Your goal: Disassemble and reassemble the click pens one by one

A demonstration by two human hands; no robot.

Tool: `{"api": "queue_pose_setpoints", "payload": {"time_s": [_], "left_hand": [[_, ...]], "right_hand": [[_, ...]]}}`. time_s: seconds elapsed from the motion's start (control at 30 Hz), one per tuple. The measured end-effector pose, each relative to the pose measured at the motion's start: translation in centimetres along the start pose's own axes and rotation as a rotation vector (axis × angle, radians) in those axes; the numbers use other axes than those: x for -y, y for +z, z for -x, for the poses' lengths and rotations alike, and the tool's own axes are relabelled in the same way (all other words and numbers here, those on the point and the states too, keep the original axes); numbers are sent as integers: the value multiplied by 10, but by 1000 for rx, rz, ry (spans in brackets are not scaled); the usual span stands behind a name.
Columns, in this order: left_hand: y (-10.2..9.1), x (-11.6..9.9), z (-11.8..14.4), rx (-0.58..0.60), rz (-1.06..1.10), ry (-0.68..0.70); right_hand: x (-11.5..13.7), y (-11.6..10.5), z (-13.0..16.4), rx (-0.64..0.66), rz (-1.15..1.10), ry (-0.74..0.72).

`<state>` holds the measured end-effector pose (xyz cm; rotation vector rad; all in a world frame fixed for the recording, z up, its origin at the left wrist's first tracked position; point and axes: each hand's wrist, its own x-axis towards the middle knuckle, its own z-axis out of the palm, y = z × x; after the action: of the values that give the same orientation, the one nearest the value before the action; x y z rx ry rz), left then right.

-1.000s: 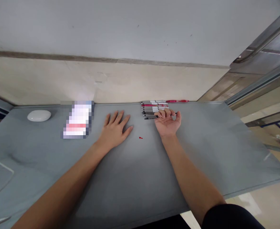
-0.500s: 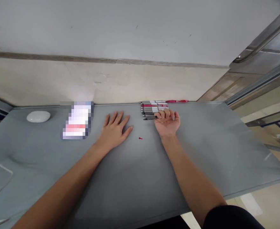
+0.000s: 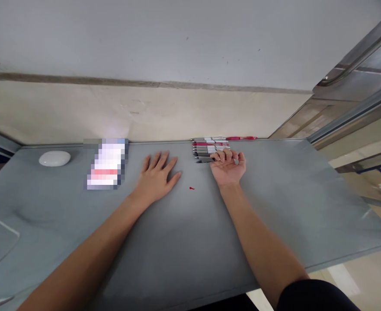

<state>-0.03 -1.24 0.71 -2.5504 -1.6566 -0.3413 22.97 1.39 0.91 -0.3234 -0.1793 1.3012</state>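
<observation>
Far left of the grey table (image 3: 294, 203), a white oval case (image 3: 54, 158) sits near the back edge; a thin white cable (image 3: 2, 246) loops at the near-left corner. Next over, a blurred white-and-red packet (image 3: 105, 166) lies flat, close to the wall. I see my left hand (image 3: 158, 177) palm-down on the tabletop just right of the packet, fingers spread and apart, holding nothing. Between the two hands, a small red speck (image 3: 191, 188) rests on the surface, touching neither. Right of that, my right hand (image 3: 229, 166) lies palm-up with the fingers curled inward over a dark grey pen (image 3: 205, 160), whose tip end pokes out to the left of the knuckles; the curl looks closed around the barrel, though the hand hides the far end. That pen is the nearest one in a row of pens (image 3: 209, 147) laid parallel against the back edge, grey and white barrels with a red pen (image 3: 240, 138) farthest back. Right edge: a metal railing (image 3: 352, 58) beyond the table.
</observation>
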Motion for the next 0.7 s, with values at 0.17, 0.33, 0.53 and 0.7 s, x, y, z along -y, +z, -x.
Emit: {"api": "queue_pose_setpoints", "payload": {"time_s": [0.17,0.33,0.53,0.7], "left_hand": [[0,0,0,-9,27,2],[2,1,0,-29,25,14],[3,1,0,-38,9,27],[2,0,0,-31,1,15]], "right_hand": [[-1,0,0,7,13,0],[0,0,0,-4,-99,44],[0,0,1,3,-83,42],[0,1,1,-13,-74,37]]}}
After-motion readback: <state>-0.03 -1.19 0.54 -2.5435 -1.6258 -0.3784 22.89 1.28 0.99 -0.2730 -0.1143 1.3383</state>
